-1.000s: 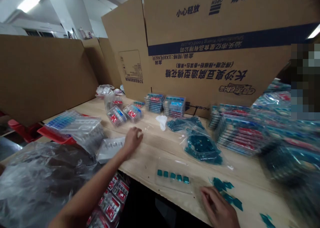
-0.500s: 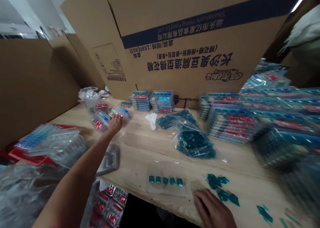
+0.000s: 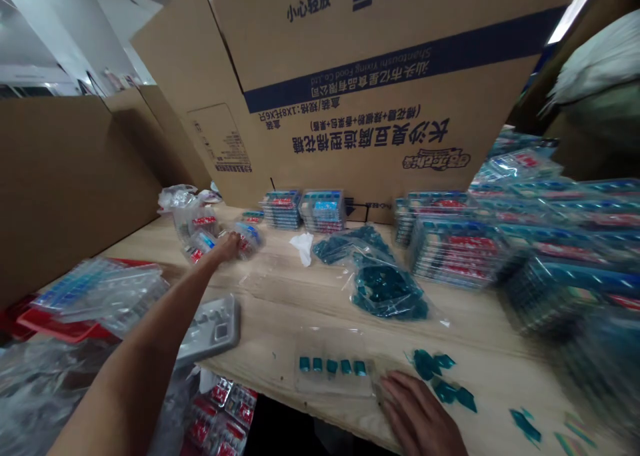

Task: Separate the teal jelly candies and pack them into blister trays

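Observation:
My left hand [image 3: 227, 247] reaches far across the wooden table [image 3: 265, 296], its fingers on a clear blister pack [image 3: 247, 239] with red and blue labels. A similar pack [image 3: 200, 246] lies just to its left. My right hand [image 3: 417, 409] rests flat at the near table edge, holding nothing. It touches the corner of a clear plastic tray [image 3: 333, 366] that holds a row of several teal pieces. Loose teal pieces [image 3: 445, 376] lie just beyond my right fingers.
Stacks of blister packs [image 3: 455, 253] fill the right side. A bag of teal pieces [image 3: 385, 289], a tissue [image 3: 301, 248], a grey tray [image 3: 213, 329] and a red tray [image 3: 60, 326] lie about. Tall cardboard sheets [image 3: 350, 109] stand behind. A person's shoulder [image 3: 595, 89] shows upper right.
My left hand has moved forward from beside the grey tray onto the blister pack, which has shifted slightly. My right hand has slid left against the clear tray.

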`<action>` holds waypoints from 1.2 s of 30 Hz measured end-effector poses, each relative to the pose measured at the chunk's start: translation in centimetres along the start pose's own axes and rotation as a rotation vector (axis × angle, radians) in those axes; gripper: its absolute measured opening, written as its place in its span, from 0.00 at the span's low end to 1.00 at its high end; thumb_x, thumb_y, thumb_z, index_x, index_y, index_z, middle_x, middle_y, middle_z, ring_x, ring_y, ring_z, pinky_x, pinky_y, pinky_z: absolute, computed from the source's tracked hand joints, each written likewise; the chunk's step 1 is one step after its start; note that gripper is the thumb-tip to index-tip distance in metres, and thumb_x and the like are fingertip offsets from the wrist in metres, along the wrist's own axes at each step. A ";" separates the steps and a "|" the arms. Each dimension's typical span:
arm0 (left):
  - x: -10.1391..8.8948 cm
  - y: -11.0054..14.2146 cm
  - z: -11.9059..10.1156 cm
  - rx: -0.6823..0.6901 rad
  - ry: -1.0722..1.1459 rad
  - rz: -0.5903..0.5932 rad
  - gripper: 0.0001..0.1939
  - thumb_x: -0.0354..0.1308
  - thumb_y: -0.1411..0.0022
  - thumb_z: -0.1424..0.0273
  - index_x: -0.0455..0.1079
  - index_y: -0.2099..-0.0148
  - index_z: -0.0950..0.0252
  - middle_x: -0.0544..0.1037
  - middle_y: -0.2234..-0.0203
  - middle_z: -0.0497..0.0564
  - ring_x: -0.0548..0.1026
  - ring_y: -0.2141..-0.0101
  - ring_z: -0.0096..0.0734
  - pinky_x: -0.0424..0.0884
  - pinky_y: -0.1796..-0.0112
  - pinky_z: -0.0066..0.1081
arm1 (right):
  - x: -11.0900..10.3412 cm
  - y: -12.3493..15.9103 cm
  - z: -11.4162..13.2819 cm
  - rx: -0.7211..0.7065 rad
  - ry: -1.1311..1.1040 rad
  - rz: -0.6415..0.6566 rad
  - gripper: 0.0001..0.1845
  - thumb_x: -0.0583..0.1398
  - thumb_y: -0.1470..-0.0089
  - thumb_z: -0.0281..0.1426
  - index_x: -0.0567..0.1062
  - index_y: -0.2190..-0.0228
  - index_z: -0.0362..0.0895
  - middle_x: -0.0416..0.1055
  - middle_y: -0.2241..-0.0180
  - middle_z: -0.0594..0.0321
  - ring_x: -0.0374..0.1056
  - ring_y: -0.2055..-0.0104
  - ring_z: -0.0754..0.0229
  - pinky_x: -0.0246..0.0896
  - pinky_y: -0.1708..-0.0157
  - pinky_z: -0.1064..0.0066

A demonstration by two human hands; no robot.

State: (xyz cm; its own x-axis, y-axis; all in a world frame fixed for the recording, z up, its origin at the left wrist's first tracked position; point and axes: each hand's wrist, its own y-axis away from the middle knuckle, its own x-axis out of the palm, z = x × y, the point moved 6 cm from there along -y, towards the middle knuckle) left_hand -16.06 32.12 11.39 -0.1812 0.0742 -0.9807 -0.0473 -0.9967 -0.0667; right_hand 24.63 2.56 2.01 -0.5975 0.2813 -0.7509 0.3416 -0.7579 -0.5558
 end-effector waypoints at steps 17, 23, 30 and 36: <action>-5.6 16.6 -13.6 0.309 0.147 -0.279 0.10 0.46 0.41 0.69 0.68 0.65 0.65 0.72 0.68 0.58 0.68 0.62 0.47 0.61 0.59 0.43 | 8.7 -13.4 0.5 0.065 -0.121 0.299 0.26 0.54 0.44 0.28 0.62 0.44 0.45 0.54 0.39 0.52 0.48 0.37 0.50 0.51 0.43 0.53; -0.6 28.5 -26.7 0.555 0.645 -0.178 0.06 0.55 0.49 0.77 0.67 0.74 0.61 0.71 0.76 0.55 0.68 0.70 0.43 0.62 0.65 0.39 | 0.5 -10.5 -1.2 0.238 -0.356 -0.045 0.14 0.50 0.41 0.28 0.73 0.58 0.41 0.72 0.58 0.53 0.68 0.55 0.57 0.63 0.56 0.65; -0.4 28.5 -29.9 0.485 0.963 -0.152 0.06 0.56 0.46 0.75 0.70 0.64 0.63 0.74 0.64 0.56 0.70 0.62 0.43 0.65 0.59 0.41 | 0.1 -4.8 0.5 0.213 -0.404 0.304 0.09 0.55 0.45 0.23 0.75 0.67 0.43 0.72 0.70 0.61 0.67 0.66 0.61 0.61 0.65 0.71; 2.3 26.6 -20.4 0.059 1.070 -0.160 0.06 0.53 0.43 0.70 0.66 0.62 0.64 0.71 0.72 0.48 0.70 0.72 0.29 0.68 0.70 0.29 | 2.2 -6.6 3.4 0.117 -0.274 0.367 0.09 0.55 0.44 0.23 0.76 0.66 0.43 0.69 0.67 0.60 0.65 0.63 0.61 0.59 0.62 0.72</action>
State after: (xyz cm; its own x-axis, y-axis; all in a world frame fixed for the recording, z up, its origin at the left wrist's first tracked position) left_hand 2.32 5.09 3.62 0.7809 0.1064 -0.6155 -0.0467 -0.9727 -0.2274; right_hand 18.59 6.22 5.25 -0.6275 -0.1713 -0.7595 0.4913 -0.8439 -0.2156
